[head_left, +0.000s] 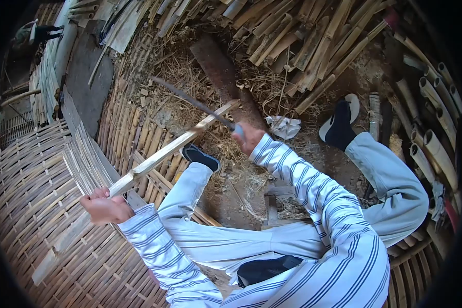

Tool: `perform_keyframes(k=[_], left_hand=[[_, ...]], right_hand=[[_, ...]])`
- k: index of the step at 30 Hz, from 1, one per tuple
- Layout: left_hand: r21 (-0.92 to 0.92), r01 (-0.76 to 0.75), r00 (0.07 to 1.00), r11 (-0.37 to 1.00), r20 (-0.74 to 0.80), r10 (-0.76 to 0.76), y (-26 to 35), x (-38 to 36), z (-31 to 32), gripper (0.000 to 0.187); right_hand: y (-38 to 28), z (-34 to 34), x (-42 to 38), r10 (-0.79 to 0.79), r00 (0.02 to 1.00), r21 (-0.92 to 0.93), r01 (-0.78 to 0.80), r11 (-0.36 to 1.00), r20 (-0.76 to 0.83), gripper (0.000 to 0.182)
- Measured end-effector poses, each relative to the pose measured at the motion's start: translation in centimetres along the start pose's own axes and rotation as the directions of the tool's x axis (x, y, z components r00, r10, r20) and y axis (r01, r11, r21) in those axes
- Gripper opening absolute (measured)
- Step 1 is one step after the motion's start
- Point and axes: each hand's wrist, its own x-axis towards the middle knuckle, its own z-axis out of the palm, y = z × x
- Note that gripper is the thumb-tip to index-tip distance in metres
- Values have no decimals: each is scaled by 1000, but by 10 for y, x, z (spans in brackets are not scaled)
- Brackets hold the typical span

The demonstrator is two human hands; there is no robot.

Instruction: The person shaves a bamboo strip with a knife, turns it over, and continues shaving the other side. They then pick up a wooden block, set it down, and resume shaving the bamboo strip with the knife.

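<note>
My left hand [107, 207] is wrapped round a long split bamboo strip [161, 154], which slants from the lower left up to the middle. The strip's upper end overlaps a dark wooden plank [218, 66] lying on the ground. In my right hand [250, 138], fingers closed on its pale blue handle, is a long-bladed knife [190, 100]. Its dark blade points to the upper left and crosses over the strip near the strip's upper end. A notched node shows on the strip above my left hand.
Woven bamboo matting [51, 205] spreads at the left. Split bamboo pieces [313, 46] are piled at the top, and hollow bamboo tubes [436, 149] stack at the right. Shavings [164, 66] litter the ground beside a crumpled white scrap [284, 127]. A person [38, 33] is far off at upper left.
</note>
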Motion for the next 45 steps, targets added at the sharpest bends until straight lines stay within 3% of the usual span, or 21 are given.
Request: perform_keyframes(k=[2, 3, 4, 6, 9, 11, 14, 15, 16, 18, 21, 22, 24, 26, 28, 32, 35, 38, 41, 44, 45], left_hand=[[4, 13, 1000, 1000, 12, -13, 7, -7, 4, 30], [3, 10, 999, 1000, 34, -10, 12, -14, 6, 30], [7, 6, 998, 1000, 56, -6, 16, -20, 5, 29], [2, 0, 1000, 1000, 15, 0, 17, -25, 4, 29], [-98, -99, 989, 990, 99, 108, 8, -18, -6, 28], [-43, -76, 996, 996, 49, 78, 8, -20, -12, 25], [23, -60, 998, 998, 28, 60, 8, -21, -7, 24], [17, -43, 999, 999, 12, 42, 8, -22, -8, 25], [15, -26, 1000, 1000, 0, 26, 9, -23, -11, 27], [-21, -41, 999, 999, 11, 41, 8, -26, -14, 28], [-86, -60, 998, 995, 9, 61, 6, -28, -10, 28], [-78, -62, 998, 995, -2, 62, 11, -33, -7, 28], [-48, -64, 998, 997, 13, 65, 18, -40, -6, 28], [-53, -55, 998, 997, 21, 57, 21, -45, -6, 27], [-13, -64, 998, 998, 3, 64, 22, -45, -13, 27], [-43, -60, 998, 997, -32, 58, 20, -42, -6, 28], [-12, -42, 999, 999, 3, 42, 15, -31, -6, 27], [24, -75, 997, 997, 36, 74, 7, -23, -17, 25], [40, -35, 999, 999, -15, 35, 6, -17, -13, 24], [43, 8, 999, 999, -41, -6, -1, -16, -9, 23], [46, 6, 999, 999, -37, -4, -3, -13, -10, 22]], right_hand=[[-4, 16, 0, -87, 989, 29, 84, 996, 120, 47], [6, 32, -2, -116, 993, -143, 118, 983, 26, 48], [23, 44, 5, 88, 995, -204, -79, 976, 35, 49], [53, 56, 33, 471, 882, -320, -442, 838, 15, 50], [42, 66, 33, 449, 891, -237, -452, 860, -67, 47], [23, 50, 18, 408, 912, -184, -406, 895, -29, 44], [21, 33, -6, 16, 1000, -170, -12, 985, 19, 38], [32, 29, -2, -51, 998, -57, 49, 997, -28, 36], [73, 71, 9, -72, 953, -260, -8, 966, -296, 35], [61, 59, 36, 308, 937, -324, -347, 880, -167, 33], [65, 88, 18, -118, 845, -338, -77, 938, -521, 35], [24, 52, 5, 398, 917, -195, -387, 901, 24, 48], [12, 27, -13, 159, 974, -195, -127, 973, 162, 49], [34, 21, 6, 303, 947, -250, -269, 930, 109, 46], [140, 66, 39, 426, 896, -358, -442, 823, -127, 49], [73, 47, 28, 463, 883, -369, -455, 810, -74, 50], [69, 34, -2, 330, 941, -315, -293, 903, 70, 50], [136, 41, 19, 537, 840, -358, -525, 772, -73, 49], [116, 27, 13, 523, 852, -409, -469, 783, 24, 54], [148, 38, -16, 204, 979, -461, -179, 869, 6, 57], [162, 39, -16, 261, 965, -464, -240, 853, -19, 57]])
